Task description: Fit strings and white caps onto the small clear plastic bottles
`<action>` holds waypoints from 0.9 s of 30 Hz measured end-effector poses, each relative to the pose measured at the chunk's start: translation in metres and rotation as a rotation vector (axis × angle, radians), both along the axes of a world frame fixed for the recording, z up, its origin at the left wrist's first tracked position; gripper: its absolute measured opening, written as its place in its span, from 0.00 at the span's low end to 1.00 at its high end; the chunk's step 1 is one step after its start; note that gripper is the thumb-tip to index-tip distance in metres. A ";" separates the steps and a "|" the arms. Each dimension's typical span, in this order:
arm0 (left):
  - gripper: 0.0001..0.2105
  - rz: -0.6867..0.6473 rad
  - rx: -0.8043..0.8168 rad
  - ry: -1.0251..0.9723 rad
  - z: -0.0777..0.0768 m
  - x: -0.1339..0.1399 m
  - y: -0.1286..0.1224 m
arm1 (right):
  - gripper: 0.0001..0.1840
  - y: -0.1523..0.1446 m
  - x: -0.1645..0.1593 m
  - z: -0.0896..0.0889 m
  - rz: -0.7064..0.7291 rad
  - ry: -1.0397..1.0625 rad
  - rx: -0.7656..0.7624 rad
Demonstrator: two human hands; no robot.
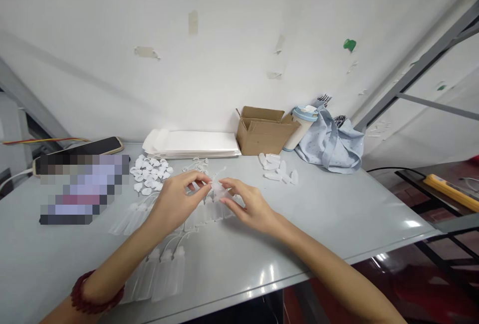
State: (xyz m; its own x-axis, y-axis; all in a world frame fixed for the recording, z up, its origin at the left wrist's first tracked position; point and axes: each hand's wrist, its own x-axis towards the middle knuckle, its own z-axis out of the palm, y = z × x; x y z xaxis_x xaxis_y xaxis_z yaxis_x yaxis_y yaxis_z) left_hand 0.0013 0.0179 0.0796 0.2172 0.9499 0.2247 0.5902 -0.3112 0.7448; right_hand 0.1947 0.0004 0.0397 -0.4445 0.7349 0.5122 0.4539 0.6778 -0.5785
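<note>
Between both hands, over the middle of the table, is a small translucent plastic bottle with a thin strap sticking up from it. My left hand pinches its upper left end between thumb and fingertips. From the right, the fingers of my right hand close on its body. Several clear flat bottles with thin straps lie in front of my left forearm, and more clear bottles lie below the hands. Small white cap-like pieces are heaped to the left. Thin white loops lie behind my left hand.
Small translucent pieces lie on the right of the grey table. Along the wall stand white flat sheets, an open cardboard box, a lidded cup and a blue cloth bag. A phone lies left.
</note>
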 end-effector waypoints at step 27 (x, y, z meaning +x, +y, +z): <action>0.16 -0.407 0.635 0.126 -0.013 -0.007 -0.003 | 0.19 0.004 0.004 -0.003 -0.077 0.062 0.098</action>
